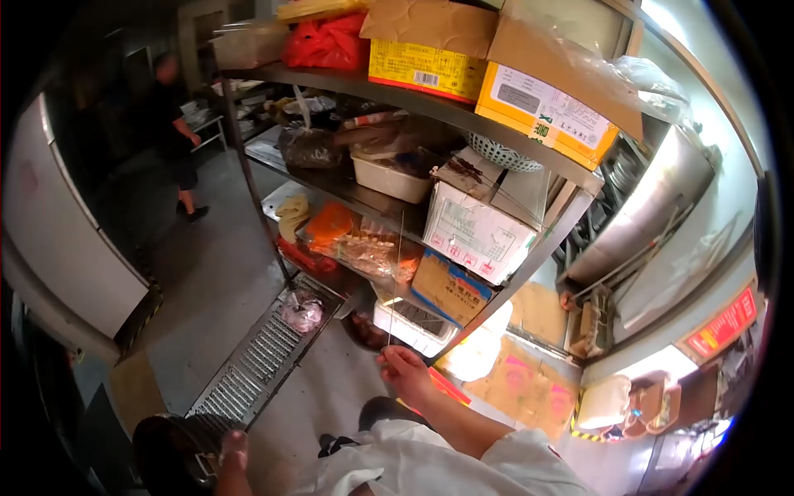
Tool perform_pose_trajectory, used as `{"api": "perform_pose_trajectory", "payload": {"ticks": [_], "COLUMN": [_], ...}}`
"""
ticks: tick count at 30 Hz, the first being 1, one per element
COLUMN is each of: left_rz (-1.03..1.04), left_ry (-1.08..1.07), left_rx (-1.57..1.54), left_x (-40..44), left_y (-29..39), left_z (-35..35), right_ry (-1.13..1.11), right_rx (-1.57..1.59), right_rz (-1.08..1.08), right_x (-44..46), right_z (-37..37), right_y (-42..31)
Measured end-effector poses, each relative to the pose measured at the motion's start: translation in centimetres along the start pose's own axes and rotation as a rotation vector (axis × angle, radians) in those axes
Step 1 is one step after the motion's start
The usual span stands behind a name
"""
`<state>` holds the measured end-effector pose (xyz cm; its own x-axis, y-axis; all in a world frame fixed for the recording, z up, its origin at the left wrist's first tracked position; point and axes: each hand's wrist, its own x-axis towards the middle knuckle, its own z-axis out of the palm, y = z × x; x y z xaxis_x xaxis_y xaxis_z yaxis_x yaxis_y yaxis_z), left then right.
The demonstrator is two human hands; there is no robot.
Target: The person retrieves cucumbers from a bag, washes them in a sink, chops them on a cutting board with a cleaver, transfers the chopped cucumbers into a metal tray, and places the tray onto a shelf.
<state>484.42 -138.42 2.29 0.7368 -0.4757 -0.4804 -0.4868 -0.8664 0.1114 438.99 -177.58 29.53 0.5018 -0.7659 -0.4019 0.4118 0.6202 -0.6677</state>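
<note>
My right hand (405,374) is raised in front of the shelf, its fingers pinched on the lower end of a long thin skewer-like stick (395,289) that points up. At lower left my left hand (234,450) is closed at the side of a dark round pot (169,446), apparently gripping its rim or handle. Most of its fingers are hidden. Beyond the stick, a clear bag of reddish food (372,252) lies on a lower shelf, beside a blue and brown carton (451,285). A white crate (413,324) stands under it.
A metal shelf rack (331,80) carries yellow cartons (426,62), a white box (480,219) and a white tub (393,175). A floor grate (256,364) has a plastic bag (302,312) on it. Another person (169,124) stands at far left. Flattened cardboard (529,384) covers floor at right.
</note>
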Motion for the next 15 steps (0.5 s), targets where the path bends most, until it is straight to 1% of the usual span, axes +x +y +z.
{"api": "perform_pose_trajectory", "payload": {"ticks": [1, 2, 3, 5, 7, 8, 9, 10, 11, 12, 13, 15], "left_rz": [0.094, 0.121, 0.055, -0.049, 0.105, 0.205, 0.057, 0.273, 0.262, 0.195, 0.171, 0.201], "left_ry": [0.032, 0.041, 0.020, 0.107, 0.093, -0.029, -0.155, -0.030, -0.110, -0.205, -0.268, -0.334], "left_rx": [-0.121, -0.173, -0.224, -0.722, -0.061, 0.125, -0.028, 0.299, 0.287, 0.173, 0.116, 0.089], "left_x": [2.5, 3.6, 7.3, 12.8, 13.8, 17.7, 14.0, 13.9, 14.1, 15.3, 16.2, 18.7], "left_y": [0.8, 3.2, 3.1, 3.9, 6.2, 4.6, 7.3, 7.0, 8.7, 11.4, 14.0, 18.9], "left_z": [-3.5, -8.1, -8.9, -9.0, -10.6, -7.9, -10.0, -8.0, -7.7, -7.5, -7.5, -8.1], "right_ry": [0.000, 0.013, 0.014, 0.017, 0.042, 0.053, 0.067, 0.105, 0.140, 0.168, 0.203, 0.255], "right_rx": [0.038, 0.044, 0.073, 0.122, 0.147, 0.159, 0.172, 0.129, 0.152, 0.170, 0.196, 0.231], "right_rz": [-0.017, -0.041, -0.073, -0.138, -0.146, -0.158, -0.166, -0.177, -0.152, -0.151, -0.146, -0.161], "right_x": [1.0, 2.0, 3.0, 5.7, 9.0, 10.6, 12.1, 13.8, 14.6, 15.8, 16.8, 18.4], "right_z": [0.6, 1.5, 2.2, 2.9, 2.8, 3.0, 3.2, 3.3, 3.7, 4.3, 4.6, 4.7], "right_y": [0.1, 0.1, 0.1, -0.5, -1.1, -1.6, -2.0, -2.3, -2.7, -3.8, -4.5, -4.9]}}
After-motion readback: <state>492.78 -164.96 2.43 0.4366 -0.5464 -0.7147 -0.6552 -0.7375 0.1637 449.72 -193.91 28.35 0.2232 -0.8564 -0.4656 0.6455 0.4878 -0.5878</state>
